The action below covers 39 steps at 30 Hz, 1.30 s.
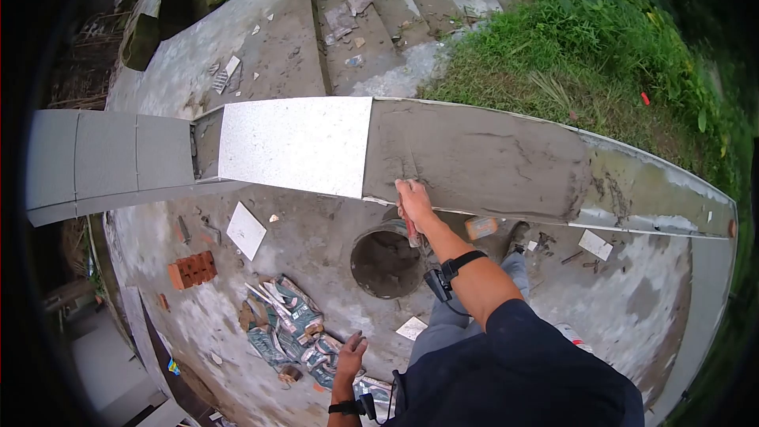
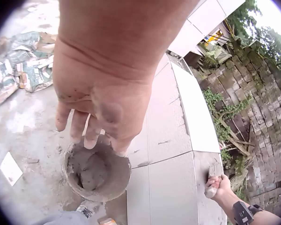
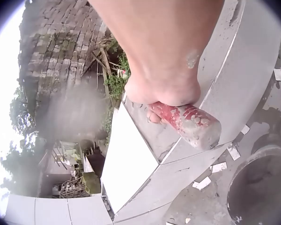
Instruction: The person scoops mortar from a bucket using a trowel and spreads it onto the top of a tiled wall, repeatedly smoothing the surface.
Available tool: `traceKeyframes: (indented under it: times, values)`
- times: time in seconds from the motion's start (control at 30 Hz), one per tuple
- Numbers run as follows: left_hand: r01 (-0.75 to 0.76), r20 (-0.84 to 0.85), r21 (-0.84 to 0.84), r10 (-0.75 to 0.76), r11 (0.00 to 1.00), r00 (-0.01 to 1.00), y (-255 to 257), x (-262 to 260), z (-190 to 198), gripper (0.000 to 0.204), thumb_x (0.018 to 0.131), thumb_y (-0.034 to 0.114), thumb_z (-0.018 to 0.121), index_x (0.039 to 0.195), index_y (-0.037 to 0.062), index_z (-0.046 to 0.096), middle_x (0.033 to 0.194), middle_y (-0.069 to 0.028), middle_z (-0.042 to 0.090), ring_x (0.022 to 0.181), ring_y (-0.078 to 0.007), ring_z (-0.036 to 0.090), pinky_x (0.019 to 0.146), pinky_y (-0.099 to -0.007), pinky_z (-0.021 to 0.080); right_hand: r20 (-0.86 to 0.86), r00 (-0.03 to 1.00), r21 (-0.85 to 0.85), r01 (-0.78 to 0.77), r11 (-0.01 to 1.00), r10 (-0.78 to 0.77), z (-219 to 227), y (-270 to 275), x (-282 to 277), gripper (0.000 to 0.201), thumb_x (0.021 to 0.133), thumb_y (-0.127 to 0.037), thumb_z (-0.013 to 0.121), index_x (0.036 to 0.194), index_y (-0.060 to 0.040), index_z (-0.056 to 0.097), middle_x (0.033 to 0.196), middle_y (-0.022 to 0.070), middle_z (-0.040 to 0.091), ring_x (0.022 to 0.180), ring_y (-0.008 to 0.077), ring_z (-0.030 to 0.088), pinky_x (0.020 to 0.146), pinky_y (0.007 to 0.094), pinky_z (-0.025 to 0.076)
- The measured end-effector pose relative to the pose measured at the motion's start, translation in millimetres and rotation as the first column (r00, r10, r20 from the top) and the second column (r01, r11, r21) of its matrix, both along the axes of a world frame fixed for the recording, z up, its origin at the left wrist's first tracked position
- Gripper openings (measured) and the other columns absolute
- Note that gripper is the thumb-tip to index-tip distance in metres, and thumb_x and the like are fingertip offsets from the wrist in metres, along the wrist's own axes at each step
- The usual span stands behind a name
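My right hand (image 1: pixel 416 204) grips the red, mortar-crusted handle (image 3: pixel 189 125) of a tool at the wall's inner edge; the blade is mostly hidden in the head view, and a grey part shows beyond the fist in the left wrist view. Grey mortar (image 1: pixel 482 160) covers the wall top beside a white speckled slab (image 1: pixel 294 145). Below the right hand stands a bucket (image 2: pixel 97 190) with wet mortar inside. My left hand (image 1: pixel 349 357) hangs in the air over the floor, holding nothing, its fingers loosely bent.
Crumpled bags (image 1: pixel 291 323) lie on the floor near the left hand. Red bricks (image 1: pixel 192 270), a white tile (image 1: pixel 246 231) and an orange-labelled item (image 1: pixel 481 227) are also on the floor. Grass (image 1: pixel 553 55) and steps (image 1: pixel 379 0) lie beyond the wall.
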<state>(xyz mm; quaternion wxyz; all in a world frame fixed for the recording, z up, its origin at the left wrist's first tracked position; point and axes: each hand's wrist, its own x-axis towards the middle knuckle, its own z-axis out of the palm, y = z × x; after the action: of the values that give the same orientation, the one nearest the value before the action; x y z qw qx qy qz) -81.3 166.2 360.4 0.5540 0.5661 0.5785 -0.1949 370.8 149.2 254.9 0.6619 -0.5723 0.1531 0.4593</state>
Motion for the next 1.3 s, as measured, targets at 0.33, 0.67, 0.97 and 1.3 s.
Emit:
traceKeyframes:
  times: [0.33, 0.67, 0.97, 1.3]
  values:
    - [0.05, -0.093, -0.048, -0.054, 0.998, 0.994, -6, -3, -4, 0.053, 0.097, 0.023, 0.066, 0.141, -0.0023, 0.053, 0.129, -0.0184, 0.065, 0.121, -0.0227, 0.061, 0.103, -0.032, 0.047, -0.016, 0.969, -0.068, 0.244, 0.967, -0.246, -2, -4, 16, 0.038, 0.098, -0.035, 0.057, 0.112, -0.0005, 0.051, 0.064, 0.0036, 0.051, 0.046, 0.0142, 0.05, 0.043, 0.0312, 0.042]
    - [0.036, -0.076, -0.037, -0.038, 0.999, 0.996, 4, 21, 14, 0.052, 0.098, 0.021, 0.066, 0.141, -0.0023, 0.052, 0.132, -0.0176, 0.064, 0.123, -0.0229, 0.06, 0.105, -0.0317, 0.045, 0.41, 0.833, -0.508, -0.13, 0.851, 0.372, -15, 40, -2, 0.064, 0.095, -0.045, 0.054, 0.133, 0.0061, 0.053, 0.098, 0.0272, 0.069, 0.085, 0.039, 0.069, 0.079, 0.0468, 0.054]
    - [0.13, 0.016, -0.034, -0.129, 0.991, 0.991, 16, 30, -17, 0.051, 0.098, 0.019, 0.065, 0.14, -0.0046, 0.052, 0.133, -0.016, 0.063, 0.122, -0.0219, 0.061, 0.104, -0.0319, 0.046, 0.483, 0.814, -0.662, 0.097, 0.744, 0.323, -28, -53, 15, 0.056, 0.096, -0.046, 0.053, 0.118, 0.005, 0.058, 0.106, 0.0288, 0.069, 0.097, 0.0444, 0.067, 0.089, 0.0508, 0.051]
    - [0.186, 0.058, 0.004, -0.186, 0.983, 0.981, 26, 69, -10, 0.05, 0.098, 0.018, 0.065, 0.14, -0.005, 0.052, 0.134, -0.0185, 0.062, 0.123, -0.0233, 0.06, 0.105, -0.0325, 0.045, 0.386, 0.919, -0.272, 0.197, 0.942, -0.081, -26, -42, 8, 0.042, 0.095, -0.033, 0.061, 0.104, 0.0071, 0.053, 0.07, 0.0118, 0.062, 0.053, 0.0195, 0.064, 0.049, 0.0345, 0.052]
